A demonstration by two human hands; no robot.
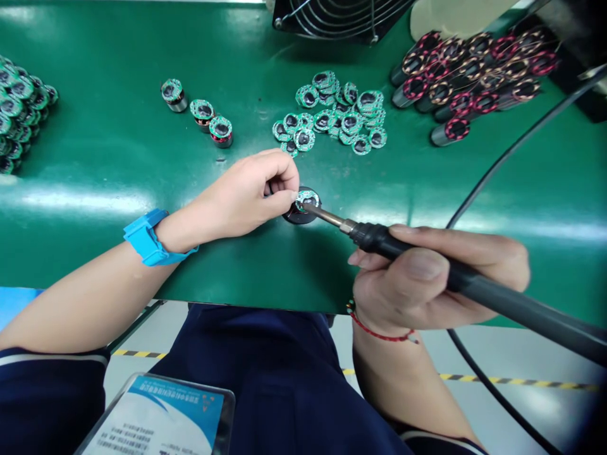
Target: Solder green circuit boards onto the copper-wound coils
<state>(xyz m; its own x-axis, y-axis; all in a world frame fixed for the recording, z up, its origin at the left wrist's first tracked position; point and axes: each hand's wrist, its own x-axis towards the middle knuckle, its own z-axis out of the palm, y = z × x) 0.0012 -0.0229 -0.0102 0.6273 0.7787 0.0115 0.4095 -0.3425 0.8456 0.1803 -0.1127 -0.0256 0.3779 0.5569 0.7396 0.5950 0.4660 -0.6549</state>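
My left hand (pixel 251 193) is closed, its thumb and fingers pinching a small round motor part (pixel 300 213) topped with a green ring-shaped circuit board on the green table (pixel 118 164). My right hand (pixel 427 272) is wrapped around the black handle of a soldering iron (pixel 455 278). The iron's metal tip touches the top of the green board, right beside my left thumb. A blue strap sits on my left wrist and a red cord on my right.
A heap of loose green ring boards (pixel 339 114) lies behind the work spot. Three assembled parts (pixel 202 114) stand to the back left. More green-topped parts (pixel 21 107) crowd the left edge. Copper-wound coils (pixel 469 72) lie at the back right. A fan grille (pixel 336 16) is at the top. The iron's black cable (pixel 497 164) crosses the right side.
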